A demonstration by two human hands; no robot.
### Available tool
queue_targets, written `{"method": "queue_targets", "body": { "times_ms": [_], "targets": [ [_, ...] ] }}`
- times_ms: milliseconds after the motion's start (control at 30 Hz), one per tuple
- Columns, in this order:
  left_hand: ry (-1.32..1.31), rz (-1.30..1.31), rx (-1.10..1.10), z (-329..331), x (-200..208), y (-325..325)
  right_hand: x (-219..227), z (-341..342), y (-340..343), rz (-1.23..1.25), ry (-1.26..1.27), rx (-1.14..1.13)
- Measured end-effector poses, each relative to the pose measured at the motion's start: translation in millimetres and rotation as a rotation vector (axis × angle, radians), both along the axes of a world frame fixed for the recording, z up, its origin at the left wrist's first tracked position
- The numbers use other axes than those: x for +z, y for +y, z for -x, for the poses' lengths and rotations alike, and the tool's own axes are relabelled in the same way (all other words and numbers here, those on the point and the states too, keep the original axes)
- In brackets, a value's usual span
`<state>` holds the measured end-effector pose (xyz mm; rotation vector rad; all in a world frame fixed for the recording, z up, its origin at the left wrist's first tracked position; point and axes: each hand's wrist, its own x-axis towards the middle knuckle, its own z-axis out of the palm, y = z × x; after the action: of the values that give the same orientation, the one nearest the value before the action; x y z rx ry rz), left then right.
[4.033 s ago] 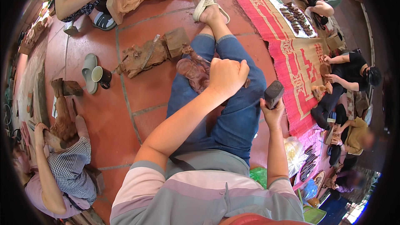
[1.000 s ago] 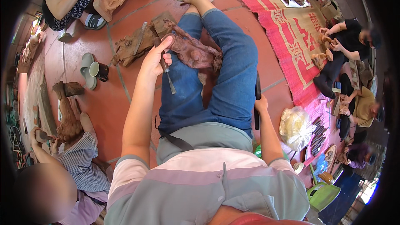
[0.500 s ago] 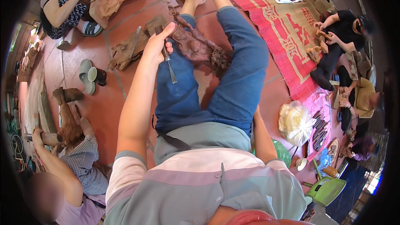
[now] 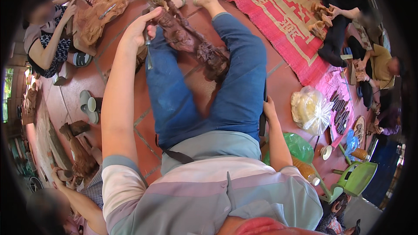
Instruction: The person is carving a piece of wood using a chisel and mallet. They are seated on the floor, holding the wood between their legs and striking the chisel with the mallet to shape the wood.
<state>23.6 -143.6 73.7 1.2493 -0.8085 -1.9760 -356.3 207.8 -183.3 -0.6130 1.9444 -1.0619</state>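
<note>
My left hand (image 4: 141, 29) is closed around the handle of a chisel (image 4: 149, 56), raised above my left thigh, its metal blade pointing down toward me. Just beyond that hand, a dark reddish-brown carved wooden figure (image 4: 185, 38) leans between my lower legs, with knotted, deeply cut detail at its near end. My right hand (image 4: 268, 107) is low beside my right thigh, fingers curled in by a dark edge (image 4: 262, 124); what it grips there is mostly hidden.
Slippers (image 4: 85, 104) and a cup (image 4: 95, 104) stand on the tiles to my left. A red patterned mat (image 4: 287, 30) spreads at right. Nearer are a plastic bag (image 4: 310, 109), a bottle (image 4: 307, 172) and a green plastic stool (image 4: 355, 178). Several people work wood on both sides.
My view has turned to the right and the surroundings have shifted. My left hand, still around the chisel, is farther forward, near the carved figure. My right hand has come into sight beside my thigh.
</note>
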Motion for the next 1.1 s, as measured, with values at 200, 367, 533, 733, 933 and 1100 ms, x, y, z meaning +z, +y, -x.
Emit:
{"method": "queue_targets", "body": {
  "times_ms": [200,367,533,733,933,1100],
  "targets": [
    [-0.009,-0.040,0.062,-35.4,-21.2,14.0,52.5,-7.3,-17.3,-0.001,-0.202,-0.079],
    [0.047,-0.133,0.133,-74.7,-43.0,48.8,82.7,-17.6,-30.9,0.032,-0.176,-0.084],
    [0.035,-0.102,0.152,-86.2,-44.0,79.9,118.5,-22.7,-43.0,0.160,-0.256,-0.032],
    [-0.011,-0.065,0.152,-71.4,-34.5,97.8,173.1,-35.2,-61.5,0.198,-0.409,0.041],
    [-0.022,-0.059,0.148,-96.4,-56.7,114.7,190.1,-57.8,-87.0,0.097,-0.470,0.179],
    [0.231,-0.116,0.090,-108.1,-67.4,113.2,174.3,-74.3,-100.9,0.043,-0.425,0.302]
  ]
}}
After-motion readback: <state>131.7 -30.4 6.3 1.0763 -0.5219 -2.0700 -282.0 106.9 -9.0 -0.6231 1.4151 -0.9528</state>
